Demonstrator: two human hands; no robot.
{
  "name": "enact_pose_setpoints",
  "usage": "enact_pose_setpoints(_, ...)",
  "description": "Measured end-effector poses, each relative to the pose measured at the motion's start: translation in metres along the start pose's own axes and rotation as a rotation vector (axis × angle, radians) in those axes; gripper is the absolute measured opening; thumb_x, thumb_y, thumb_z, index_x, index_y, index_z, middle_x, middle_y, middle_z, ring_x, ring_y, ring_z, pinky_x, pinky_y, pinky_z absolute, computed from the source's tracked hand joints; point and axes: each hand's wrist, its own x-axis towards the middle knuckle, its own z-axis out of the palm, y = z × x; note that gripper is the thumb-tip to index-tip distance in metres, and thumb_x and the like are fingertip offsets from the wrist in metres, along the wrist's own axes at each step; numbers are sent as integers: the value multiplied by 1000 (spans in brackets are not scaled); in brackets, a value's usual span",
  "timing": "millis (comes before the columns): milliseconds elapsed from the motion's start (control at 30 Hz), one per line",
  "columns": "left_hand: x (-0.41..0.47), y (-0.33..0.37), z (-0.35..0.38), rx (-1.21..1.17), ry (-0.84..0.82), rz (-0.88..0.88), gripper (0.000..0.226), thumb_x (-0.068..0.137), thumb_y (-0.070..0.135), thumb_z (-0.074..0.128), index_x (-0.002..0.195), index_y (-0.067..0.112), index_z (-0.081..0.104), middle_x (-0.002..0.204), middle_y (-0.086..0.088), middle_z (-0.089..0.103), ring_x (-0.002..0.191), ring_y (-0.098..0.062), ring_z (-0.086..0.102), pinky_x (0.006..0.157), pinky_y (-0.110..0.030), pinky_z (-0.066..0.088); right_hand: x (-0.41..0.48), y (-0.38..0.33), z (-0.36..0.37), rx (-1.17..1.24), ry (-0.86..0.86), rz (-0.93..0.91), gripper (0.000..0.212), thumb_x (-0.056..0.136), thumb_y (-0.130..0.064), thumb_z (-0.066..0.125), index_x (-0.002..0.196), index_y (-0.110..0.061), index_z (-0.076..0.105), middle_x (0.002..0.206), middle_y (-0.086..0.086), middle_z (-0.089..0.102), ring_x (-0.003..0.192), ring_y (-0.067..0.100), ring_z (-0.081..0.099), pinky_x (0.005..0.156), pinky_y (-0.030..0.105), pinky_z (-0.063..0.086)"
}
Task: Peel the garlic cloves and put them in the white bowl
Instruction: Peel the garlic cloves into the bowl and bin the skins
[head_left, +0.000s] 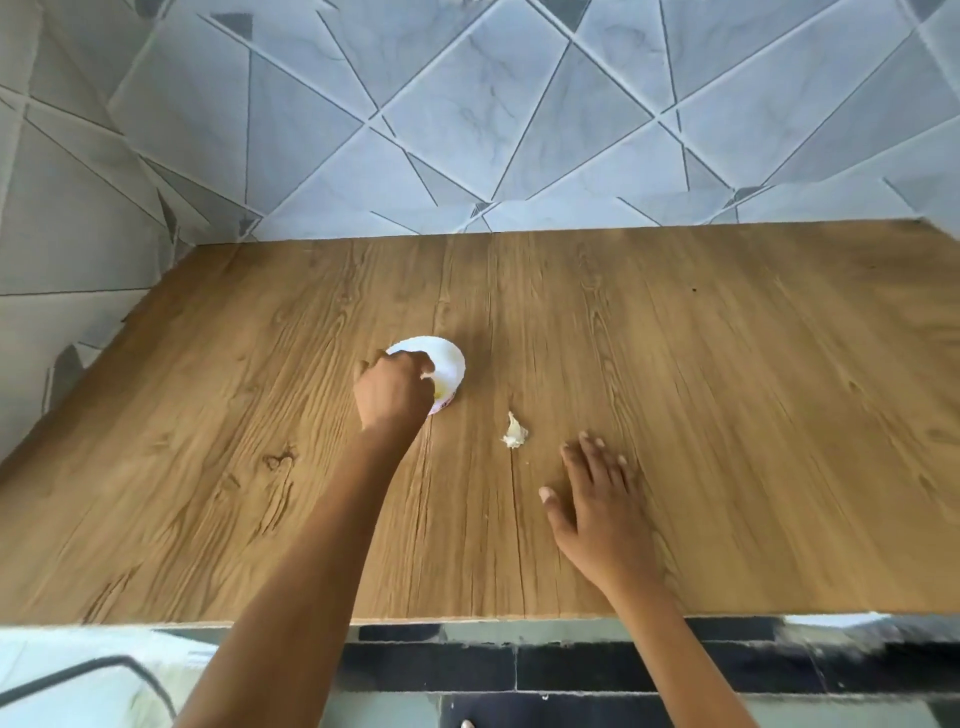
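Observation:
A small white bowl (451, 358) stands on the wooden table (675, 364), left of the middle. My left hand (392, 392) hovers over the bowl's near left rim with its fingers curled down, and a small white bit of garlic (428, 375) shows at the fingertips. Something pale yellow (441, 388) lies inside the bowl below them. On the table to the bowl's right lies a whitish piece of garlic with loose skin (514, 431). My right hand (597, 499) rests flat on the wood just right of that piece, fingers spread, holding nothing.
A tiled wall (519, 130) runs along the table's back and left side. The table's near edge (467, 619) is close to my body, with dark floor tiles below it and a pale object with a dark curved bar (104, 670) at the lower left.

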Motion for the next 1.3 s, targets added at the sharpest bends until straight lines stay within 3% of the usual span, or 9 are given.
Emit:
enact_pose_setpoints(100,-18,17,1,-159,64,202,29,89,8,54,110,19,70,103,-7,70,97,-27,60,87,-35,45,0,0,0,-4,-6,11,81,93,-60,-2,142,-12,40,150,11,34,141,23,21,113,43,14)
enact_pose_setpoints(233,-28,36,22,-137,-168,642,41,78,-9,52,104,16,72,110,-7,69,99,-28,61,83,-39,51,-1,1,0,1,-3,-9,87,88,-64,-11,146,-14,32,155,8,24,141,17,6,115,39,4)
enact_pose_setpoints(333,-25,36,34,-86,-282,767,38,78,-9,54,100,15,73,105,-3,70,96,-24,61,79,-40,52,-2,0,-3,23,-30,-24,98,78,-69,-22,150,-17,21,158,5,11,142,13,-5,115,34,-7)
enact_pose_setpoints(433,-25,35,35,-146,-304,714,26,83,-1,57,97,14,73,98,-4,69,91,-23,63,75,-36,51,-2,2,-5,143,14,-32,81,87,-67,7,145,-17,34,156,3,21,145,17,10,116,34,2)
enact_pose_setpoints(600,-26,31,26,-368,-307,512,12,82,11,69,93,11,71,90,-2,71,79,-17,64,72,-32,53,11,-2,-16,654,111,3,43,92,-19,59,134,-17,49,135,-5,48,121,10,48,101,19,41)
enact_pose_setpoints(700,-27,33,13,-442,-381,478,12,80,9,73,92,9,72,87,0,71,76,-10,63,75,-26,52,29,-11,-27,924,17,30,43,91,-8,59,132,-16,50,126,-7,51,105,0,57,85,6,43)
enact_pose_setpoints(833,-27,32,-2,-447,-460,485,12,86,8,65,93,11,74,77,10,65,71,0,57,69,-6,41,43,-14,-29,1168,-16,68,30,89,-6,62,116,-19,60,104,1,65,94,13,66,82,22,54)
enact_pose_setpoints(1100,-35,29,-6,-669,-647,345,14,93,11,56,93,5,70,78,0,65,69,-6,56,67,-18,45,46,-19,-34,1627,-130,296,16,86,-3,61,101,-9,66,99,9,70,87,16,70,76,20,55)
enact_pose_setpoints(1300,-43,35,-1,-881,-587,292,13,82,12,72,93,5,71,90,-10,72,84,-17,68,77,-24,54,48,-17,-36,1585,-124,304,17,84,-2,64,99,-10,67,92,6,72,84,14,70,76,19,55)
